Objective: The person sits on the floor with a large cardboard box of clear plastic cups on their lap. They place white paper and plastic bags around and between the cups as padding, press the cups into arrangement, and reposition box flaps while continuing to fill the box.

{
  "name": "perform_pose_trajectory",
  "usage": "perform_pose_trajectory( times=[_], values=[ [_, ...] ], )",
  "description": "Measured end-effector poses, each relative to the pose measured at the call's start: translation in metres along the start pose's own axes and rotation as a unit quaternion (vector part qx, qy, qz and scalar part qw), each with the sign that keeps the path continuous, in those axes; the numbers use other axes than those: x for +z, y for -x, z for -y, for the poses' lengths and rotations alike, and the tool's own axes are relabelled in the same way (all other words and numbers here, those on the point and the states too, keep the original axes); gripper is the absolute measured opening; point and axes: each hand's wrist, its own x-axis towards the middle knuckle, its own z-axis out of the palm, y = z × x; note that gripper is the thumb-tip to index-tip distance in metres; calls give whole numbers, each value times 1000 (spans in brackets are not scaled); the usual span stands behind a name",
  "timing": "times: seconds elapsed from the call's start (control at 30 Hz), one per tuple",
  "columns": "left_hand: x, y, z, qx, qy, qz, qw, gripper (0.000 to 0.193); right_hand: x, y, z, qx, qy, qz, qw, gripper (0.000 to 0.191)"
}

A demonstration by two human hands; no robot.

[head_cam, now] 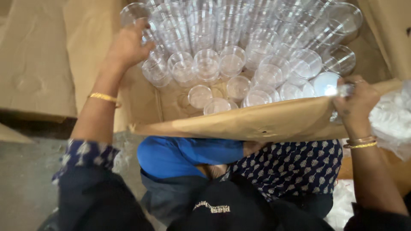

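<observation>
A dark printed garment [295, 167] and blue cloth [184, 156] lie closest, under the brown cardboard box's near flap [257, 122]. The left hand [128, 45] reaches into the box, fingers curled on a stack of clear plastic cups [147, 32]. The right hand [355, 102] pinches clear plastic wrap [391, 117] at the flap's edge. The step looks like seating cup stacks in rows; that calls for a steady grip. The box holds many upright cups [231, 60], its near floor bare.
</observation>
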Motion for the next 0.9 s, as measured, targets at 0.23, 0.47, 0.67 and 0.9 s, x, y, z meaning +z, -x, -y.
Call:
perform_pose_trajectory(
  times=[0.23, 0.47, 0.67, 0.9],
  values=[
    [95, -12, 48, -248, -130, 271, 921, 112, -16, -6, 27, 22, 17, -7, 1000, 19],
    [123, 22, 73, -218, -114, 210, 946, 114, -25, -5, 34, 14, -21, -23, 999, 15],
    [84, 8, -8, -264, -129, 236, 926, 113, -29, 3, 37, 46, 0, -5, 999, 16],
    [63, -36, -170, 141, 43, 96, 984, 84, -36, 5, 46, 63, -1, 16, 998, 26]
  ],
)
